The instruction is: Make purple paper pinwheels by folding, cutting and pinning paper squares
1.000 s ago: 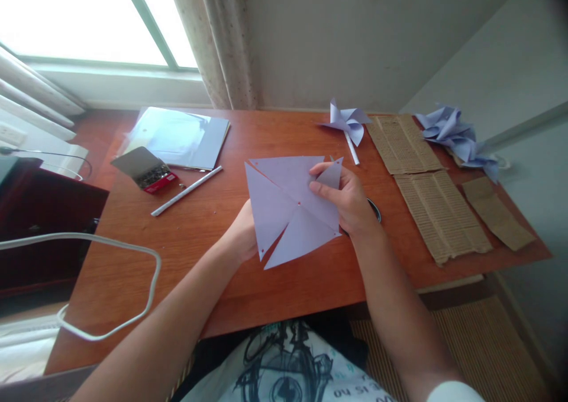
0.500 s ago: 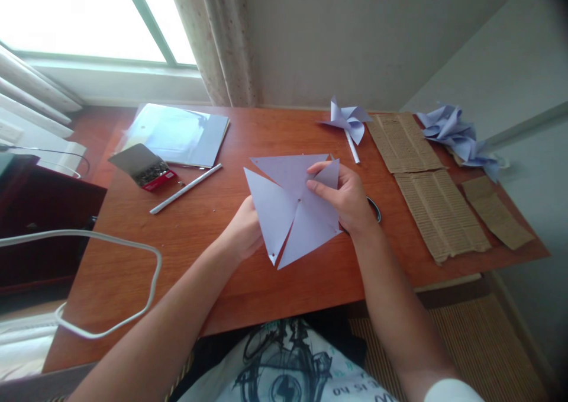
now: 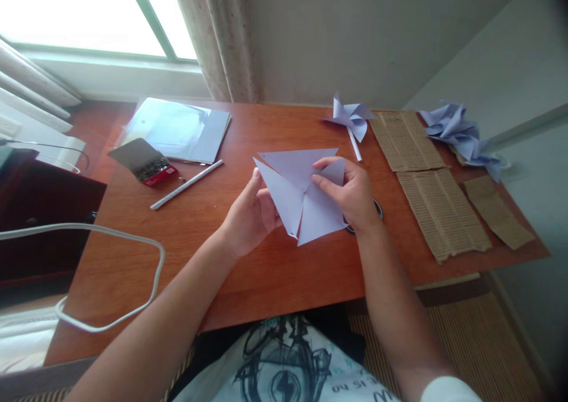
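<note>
cut paper square, held for folding, with surrounding stock

item: pale lilac paper square (image 3: 306,203), thin and matte, slit along its diagonals into four triangular flaps, small punched holes near some tips. it is held up just above the table (image 3: 275,272), near the middle of it, between both hands.

right hand (image 3: 352,198): closed on the paper, thumb and fingers pinching one flap tip that is curled in to the centre. left hand (image 3: 251,215): fingers behind the sheet, thumb at its left edge, gripping it steady.

handling note, as a judgement: the curl holds best if the tip is bent softly, not creased, and its hole is kept over the centre hole under firm thumb pressure; thin paper may tear at the slit ends if pulled.

nearby: dark ring-shaped object (image 3: 377,209), partly hidden behind the right hand, kind unclear. finished pinwheel (image 3: 348,116) of the same paper on a white stick. corrugated cardboard strips (image 3: 437,209), ribbed and brown. heap of lilac pinwheels (image 3: 459,135) at the far right. white rolled paper stick (image 3: 186,184). open box of small metal fasteners (image 3: 148,166). glossy plastic folder (image 3: 180,128). white cable (image 3: 110,260) looped off the left edge.
</note>
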Available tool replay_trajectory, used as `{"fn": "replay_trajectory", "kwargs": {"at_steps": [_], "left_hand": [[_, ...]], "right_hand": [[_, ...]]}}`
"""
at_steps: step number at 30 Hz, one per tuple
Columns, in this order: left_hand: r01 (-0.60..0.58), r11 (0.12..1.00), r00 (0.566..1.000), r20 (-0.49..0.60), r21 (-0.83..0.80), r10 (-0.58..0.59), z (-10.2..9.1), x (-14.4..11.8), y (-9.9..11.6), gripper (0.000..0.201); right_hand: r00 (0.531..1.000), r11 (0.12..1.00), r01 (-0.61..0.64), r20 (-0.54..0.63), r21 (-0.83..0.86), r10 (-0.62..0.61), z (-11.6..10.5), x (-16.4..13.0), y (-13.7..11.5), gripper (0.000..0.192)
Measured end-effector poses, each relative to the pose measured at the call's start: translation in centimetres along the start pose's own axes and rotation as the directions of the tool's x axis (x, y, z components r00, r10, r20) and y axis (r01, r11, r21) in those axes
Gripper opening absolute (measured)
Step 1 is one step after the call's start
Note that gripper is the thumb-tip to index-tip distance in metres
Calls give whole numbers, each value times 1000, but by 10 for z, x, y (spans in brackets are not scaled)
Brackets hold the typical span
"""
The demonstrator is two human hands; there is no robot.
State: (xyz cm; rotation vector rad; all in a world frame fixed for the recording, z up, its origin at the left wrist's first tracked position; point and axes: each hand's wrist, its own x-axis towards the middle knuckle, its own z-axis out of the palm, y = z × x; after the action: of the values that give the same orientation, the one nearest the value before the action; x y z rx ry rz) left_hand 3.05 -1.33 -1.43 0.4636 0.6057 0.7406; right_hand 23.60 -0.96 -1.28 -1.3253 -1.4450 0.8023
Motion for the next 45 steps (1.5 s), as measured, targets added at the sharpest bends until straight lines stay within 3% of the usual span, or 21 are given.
{"fn": "replay_trajectory", "kwargs": {"at_steps": [5, 18, 24, 35, 45], "left_hand": [[9, 999, 1000, 1, -30, -9, -1, 2, -2, 68], [-57, 996, 983, -171, 71, 68, -2, 2, -3, 74], [-76, 994, 981, -171, 80, 89, 1, 4, -3, 74], [-107, 957, 966, -198, 268, 163, 1, -4, -5, 37], [-154, 926, 931, -264, 346, 254, 1, -2, -9, 41]], "right_hand": [[1000, 1000, 4, -15, -1, -4, -1, 0, 3, 16], [997, 993, 76, -10, -89, -78, -1, 0, 1, 15], [997, 990, 79, -17, -112, -81, -1, 1, 1, 14], [991, 979, 129, -4, -156, -131, 1, -1, -2, 15], [985, 969, 175, 34, -173, -172, 3, -3, -3, 15]]}}
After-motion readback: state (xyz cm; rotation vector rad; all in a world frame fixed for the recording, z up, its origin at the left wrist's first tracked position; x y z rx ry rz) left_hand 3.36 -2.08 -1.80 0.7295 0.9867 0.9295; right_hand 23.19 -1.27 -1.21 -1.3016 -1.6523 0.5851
